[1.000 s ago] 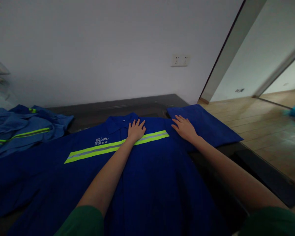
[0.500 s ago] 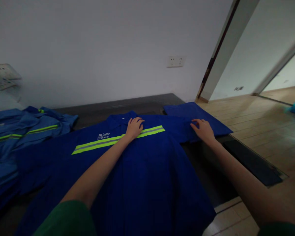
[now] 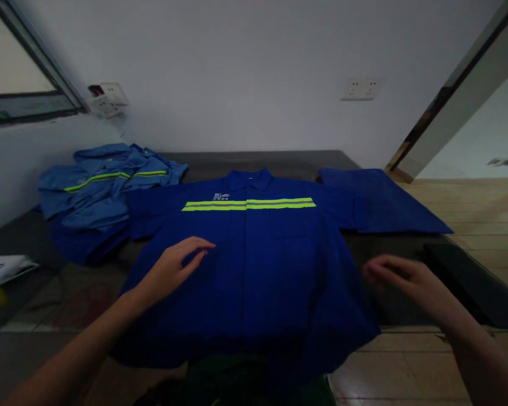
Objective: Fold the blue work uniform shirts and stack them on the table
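Note:
A dark blue work shirt (image 3: 275,259) lies spread front up, collar away from me, with a yellow-green reflective band (image 3: 279,203) across its chest and white lettering beside it. Its sleeves stretch out to both sides, and its hem hangs over the near edge of the table. My left hand (image 3: 180,262) hovers over the shirt's left half, thumb and fingers apart, holding nothing. Beyond the shirt's right edge is my right hand (image 3: 400,276), slightly blurred, with loosely bent fingers and nothing visible in them.
Rumpled lighter blue clothes (image 3: 105,180) with reflective bands lie at the left. A flat blue cloth (image 3: 389,197) is by the right sleeve, near a black slab (image 3: 469,282). The dark table (image 3: 296,160) meets a wall with a socket (image 3: 361,88). A white object (image 3: 4,269) sits far left.
My left hand has come off the shirt's chest towards me and to the left. My right hand has left the right sleeve and drawn nearer. The view has turned left.

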The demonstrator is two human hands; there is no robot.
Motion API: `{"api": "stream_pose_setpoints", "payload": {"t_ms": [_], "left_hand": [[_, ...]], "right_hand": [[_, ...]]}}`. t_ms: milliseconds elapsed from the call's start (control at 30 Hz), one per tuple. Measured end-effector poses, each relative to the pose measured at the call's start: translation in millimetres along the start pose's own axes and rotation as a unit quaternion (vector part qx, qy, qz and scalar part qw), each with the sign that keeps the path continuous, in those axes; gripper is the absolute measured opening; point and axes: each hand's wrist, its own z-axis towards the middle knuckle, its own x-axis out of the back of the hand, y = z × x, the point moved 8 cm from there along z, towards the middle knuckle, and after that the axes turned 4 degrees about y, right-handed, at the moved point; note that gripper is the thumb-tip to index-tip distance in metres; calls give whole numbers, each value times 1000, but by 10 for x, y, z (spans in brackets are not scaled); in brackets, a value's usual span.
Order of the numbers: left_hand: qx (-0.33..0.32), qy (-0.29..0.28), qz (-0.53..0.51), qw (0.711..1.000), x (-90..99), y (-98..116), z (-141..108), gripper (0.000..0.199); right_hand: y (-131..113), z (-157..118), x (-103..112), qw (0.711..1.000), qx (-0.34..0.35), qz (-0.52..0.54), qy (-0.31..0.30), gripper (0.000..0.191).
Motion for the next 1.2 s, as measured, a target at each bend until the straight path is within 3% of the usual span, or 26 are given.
{"api": "stream_pose_setpoints", "payload": {"t_ms": [67, 133, 200, 233, 367, 467, 600, 700, 900, 1033, 1100, 1200], "left_hand": [[97, -43, -83, 991, -119, 80, -525, 32], [174, -161, -177, 955, -504, 248, -1023, 36], [224, -234, -199, 925, -885, 382, -1393, 37], [239, -224, -177, 928, -1016, 395, -1486, 36], [272, -92, -124, 950, -1343, 311, -1475, 40], [267, -31, -141, 953, -1497, 307, -1326, 27], [228, 21, -166, 959, -1492, 408, -1254, 34], [203, 62, -207, 955, -1355, 451, -1351, 38], [272, 162, -260, 912, -905, 387, -1460, 46], [280, 113, -244, 922, -807, 457, -1330, 48], [279, 74, -238, 927, -918, 442, -1342, 50], [283, 29, -228, 931, -1226, 352, -1465, 55]], "right_hand": [[73, -530, -452, 976, -57, 67, -197, 48], [317, -928, -777, 951, -111, 75, -277, 48], [635, -1063, -961, 960, -142, 34, -238, 48], [757, -1067, -1030, 968, -147, 25, -203, 49], [891, -1006, -1306, 972, -156, 125, -126, 67], [832, -1005, -1403, 960, -171, 207, -77, 78], [893, -1105, -1455, 948, -189, 252, -56, 81], [970, -1173, -1432, 942, -198, 262, -74, 69], [701, -1148, -1034, 924, -225, 307, -41, 42], [560, -1171, -784, 921, -243, 305, -24, 37], [617, -1192, -771, 934, -231, 270, -30, 39], [776, -1238, -948, 953, -206, 203, -92, 40]]}}
